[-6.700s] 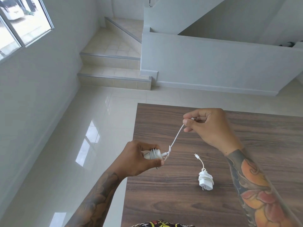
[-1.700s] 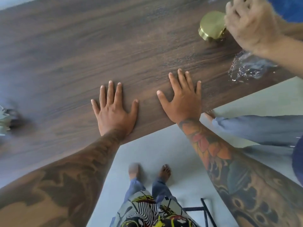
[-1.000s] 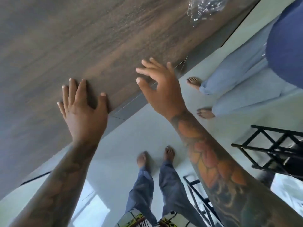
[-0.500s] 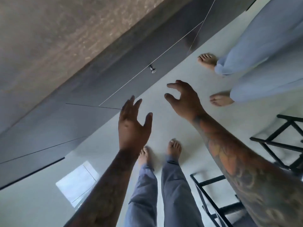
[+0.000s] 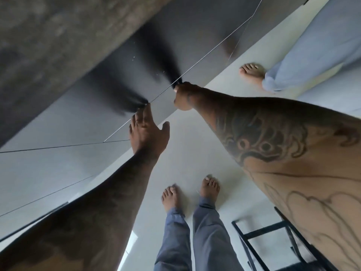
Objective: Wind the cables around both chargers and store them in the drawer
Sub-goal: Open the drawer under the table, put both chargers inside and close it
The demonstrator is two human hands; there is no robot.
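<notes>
Grey flat drawer front (image 5: 195, 45), upper centre: my right hand (image 5: 182, 96) pinches something hidden at its seam, my left hand (image 5: 146, 132) is spread empty; that grip may slip.

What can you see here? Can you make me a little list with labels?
left hand: open, fingertips at the seam of the dark drawer front
right hand: closed at the same seam; what it grips is hidden
chargers: not in view
tabletop: wood, above the drawers, blurred
floor: pale, bare feet on it
second person: pale trousers, bare foot, upper right
black frame: lower right
</notes>
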